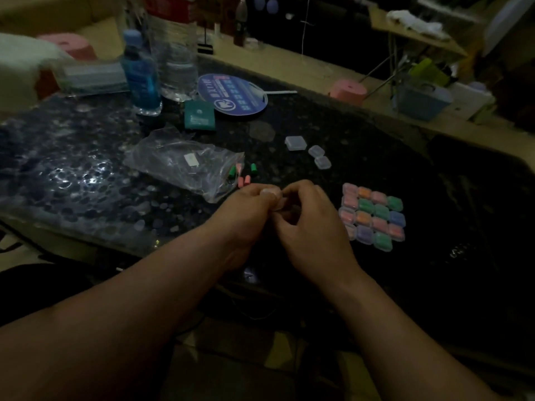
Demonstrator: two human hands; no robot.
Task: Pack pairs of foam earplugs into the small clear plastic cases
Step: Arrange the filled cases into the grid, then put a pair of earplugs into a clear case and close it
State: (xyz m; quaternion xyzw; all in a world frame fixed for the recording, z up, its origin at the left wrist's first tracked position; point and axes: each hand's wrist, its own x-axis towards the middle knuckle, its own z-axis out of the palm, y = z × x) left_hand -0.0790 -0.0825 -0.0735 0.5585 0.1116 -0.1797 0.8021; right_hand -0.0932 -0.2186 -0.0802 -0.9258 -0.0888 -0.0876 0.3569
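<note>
Dark table [376, 157], clear bag [179, 166] as marker: blue fan [233, 95] behind it, print unreadable; your left hand [246, 218] and right hand [312, 227] just right of it, fingers curled, pinching one clear case [278, 203]; filled cases [373, 217] farther right; loose earplugs [244, 180] at its mouth.

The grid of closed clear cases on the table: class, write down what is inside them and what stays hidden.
Coloured foam shows through the cases: pink, orange, green and purple. How many plugs each holds cannot be told; the dim, blurred picture hides that.
</note>
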